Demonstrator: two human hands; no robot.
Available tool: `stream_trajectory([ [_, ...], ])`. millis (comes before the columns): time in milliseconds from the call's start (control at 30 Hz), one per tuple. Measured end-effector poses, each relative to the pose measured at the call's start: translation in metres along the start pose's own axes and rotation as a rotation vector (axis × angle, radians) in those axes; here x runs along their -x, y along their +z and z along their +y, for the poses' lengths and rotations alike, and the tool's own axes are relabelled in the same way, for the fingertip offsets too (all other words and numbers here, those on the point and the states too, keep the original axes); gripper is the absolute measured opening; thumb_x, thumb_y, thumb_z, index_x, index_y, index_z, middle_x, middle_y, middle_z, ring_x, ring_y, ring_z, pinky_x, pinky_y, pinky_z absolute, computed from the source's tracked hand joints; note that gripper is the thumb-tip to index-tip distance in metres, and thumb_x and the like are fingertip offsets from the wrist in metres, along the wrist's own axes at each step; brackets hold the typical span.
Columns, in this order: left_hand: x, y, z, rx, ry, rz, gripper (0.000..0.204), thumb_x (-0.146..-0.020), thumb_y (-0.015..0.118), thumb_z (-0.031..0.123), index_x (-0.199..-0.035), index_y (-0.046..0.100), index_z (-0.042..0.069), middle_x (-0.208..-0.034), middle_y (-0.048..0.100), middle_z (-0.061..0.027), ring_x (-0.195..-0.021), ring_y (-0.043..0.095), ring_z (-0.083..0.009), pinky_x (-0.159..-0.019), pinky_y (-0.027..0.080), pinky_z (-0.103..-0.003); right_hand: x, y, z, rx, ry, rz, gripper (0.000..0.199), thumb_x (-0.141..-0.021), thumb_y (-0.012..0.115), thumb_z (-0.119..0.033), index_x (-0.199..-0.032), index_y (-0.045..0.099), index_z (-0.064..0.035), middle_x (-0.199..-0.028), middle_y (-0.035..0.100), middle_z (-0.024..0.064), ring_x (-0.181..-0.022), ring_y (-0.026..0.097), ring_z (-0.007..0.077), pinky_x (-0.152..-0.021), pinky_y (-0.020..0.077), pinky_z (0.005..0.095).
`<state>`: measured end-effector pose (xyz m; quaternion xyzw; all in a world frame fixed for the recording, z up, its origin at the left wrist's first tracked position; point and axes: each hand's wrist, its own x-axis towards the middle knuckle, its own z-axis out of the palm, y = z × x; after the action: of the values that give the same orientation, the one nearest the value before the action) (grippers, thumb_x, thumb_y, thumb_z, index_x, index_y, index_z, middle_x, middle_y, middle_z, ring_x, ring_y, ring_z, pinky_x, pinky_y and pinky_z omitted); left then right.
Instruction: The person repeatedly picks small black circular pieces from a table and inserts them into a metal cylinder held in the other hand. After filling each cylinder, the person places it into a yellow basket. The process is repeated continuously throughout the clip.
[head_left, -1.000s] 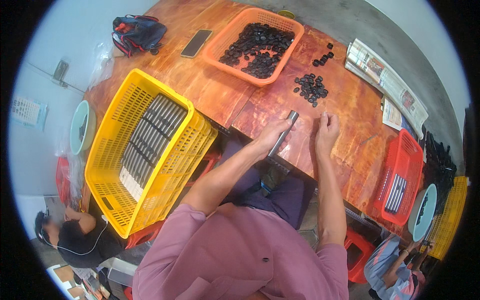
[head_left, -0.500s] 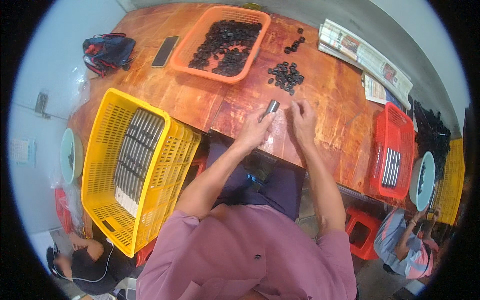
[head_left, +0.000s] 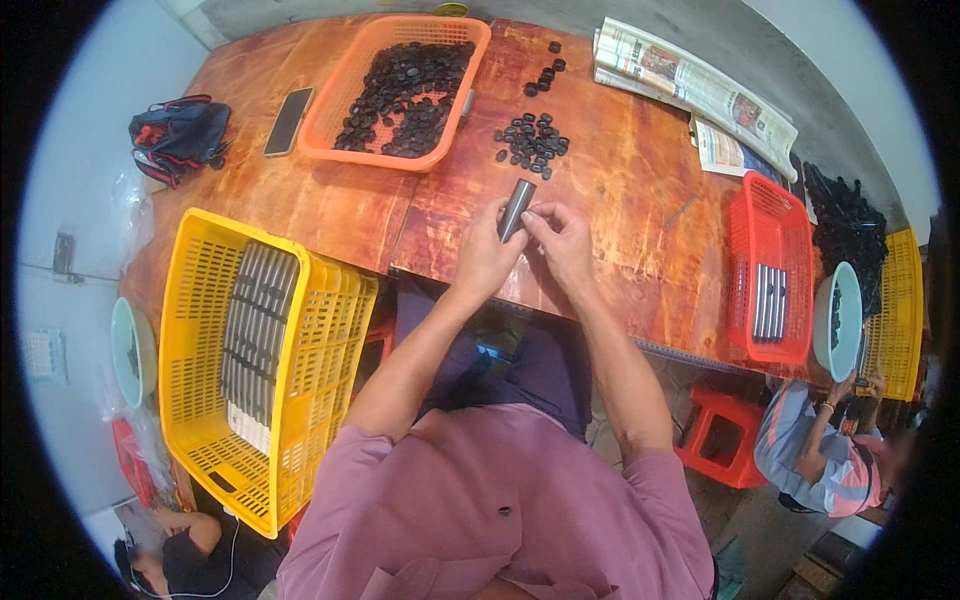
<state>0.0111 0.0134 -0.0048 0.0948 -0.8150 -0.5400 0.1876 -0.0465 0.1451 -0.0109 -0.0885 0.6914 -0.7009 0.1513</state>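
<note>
Left hand [head_left: 484, 262] closed around grey metal tube [head_left: 516, 208], upright-tilted over wooden surface [head_left: 640, 200]; right hand [head_left: 562, 243] pinching its lower end (fingertips touching). Loose black caps [head_left: 532, 140] at twelve o'clock, orange basket [head_left: 345, 100] at eleven.

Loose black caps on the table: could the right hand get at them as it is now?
Probably yes. The loose black caps lie on bare wooden table just beyond the right hand, nothing between; but its fingers are pinching the grey tube held by the left hand.
</note>
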Motion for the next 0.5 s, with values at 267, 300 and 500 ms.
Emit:
stream_trajectory([
  [267, -0.003, -0.026, -0.002, 0.863, -0.599, -0.363, 0.034, -0.106, 0.059, 0.018, -0.135, 0.055, 0.001, -0.100, 0.067, -0.0073, -0.080, 0.066, -0.0148, -0.071, 0.057, -0.029, -0.012, -0.046, -0.030, 1.208, -0.702, 0.086, 0.018, -0.083, 0.074, -0.013, -0.098, 0.068, -0.0052, -0.089, 0.066, 0.0157, -0.081, 0.065, 0.0386, -0.072, 0.0517, 0.0471],
  [300, -0.001, -0.025, -0.004, 0.898, -0.625, -0.358, 0.035, -0.106, 0.058, 0.017, -0.136, 0.054, 0.001, -0.101, 0.067, -0.0079, -0.082, 0.066, -0.0154, -0.073, 0.057, -0.030, -0.013, -0.049, -0.029, 1.178, -0.686, 0.056, 0.019, -0.083, 0.074, -0.011, -0.100, 0.068, -0.0049, -0.090, 0.067, 0.0162, -0.083, 0.066, 0.0383, -0.074, 0.0522, 0.0467],
  [500, 0.009, -0.021, -0.010, 1.061, -0.624, -0.324, 0.039, -0.105, 0.056, 0.012, -0.141, 0.049, -0.001, -0.108, 0.066, -0.0121, -0.089, 0.066, -0.0186, -0.081, 0.057, -0.032, -0.015, -0.065, -0.016, 0.827, -0.319, 0.047, 0.025, -0.085, 0.073, -0.006, -0.109, 0.070, -0.0034, -0.101, 0.070, 0.0177, -0.094, 0.069, 0.0360, -0.083, 0.0543, 0.0436],
])
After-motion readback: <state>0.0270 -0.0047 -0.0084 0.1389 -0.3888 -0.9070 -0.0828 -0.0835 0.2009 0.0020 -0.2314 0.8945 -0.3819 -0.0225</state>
